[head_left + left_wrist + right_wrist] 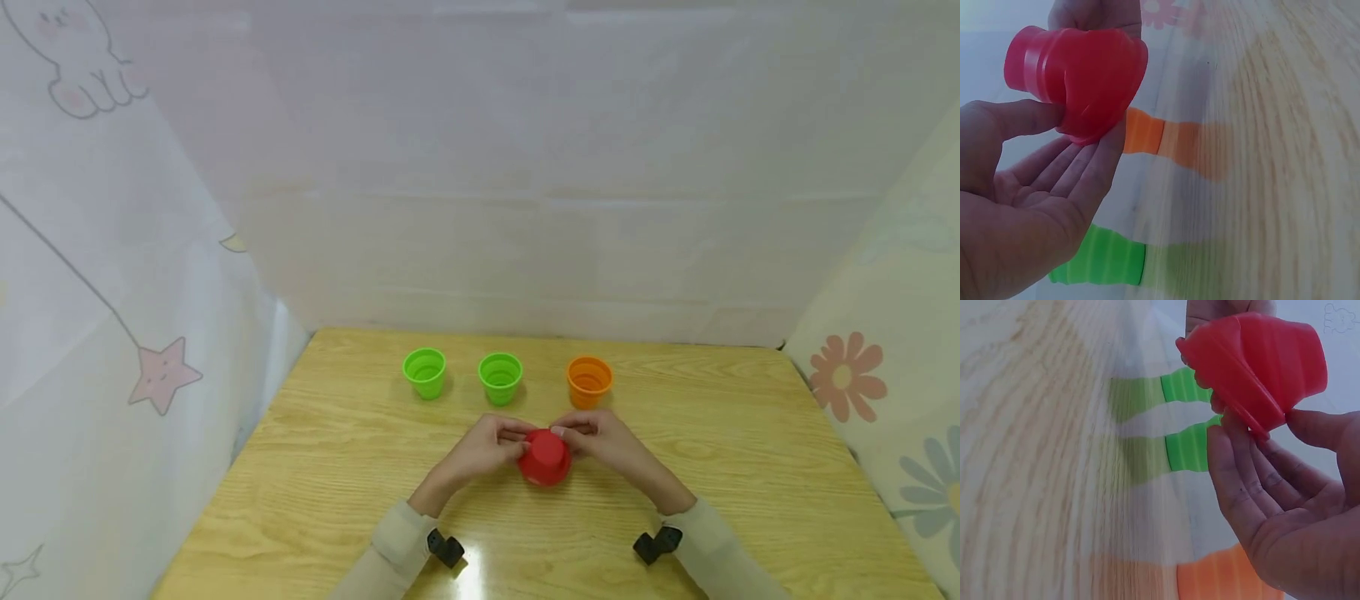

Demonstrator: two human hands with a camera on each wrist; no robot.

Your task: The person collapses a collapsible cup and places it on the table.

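Count: one red cup [546, 457], two green cups [500, 380], one orange cup [589, 382]. My left hand [483, 446] and right hand [611, 446] both grip the red cup, base up, rim bent, above mid-table [322, 500]. Beyond stand the greens, left and centre; orange, right. Printed sheets [75, 250] flank the table.
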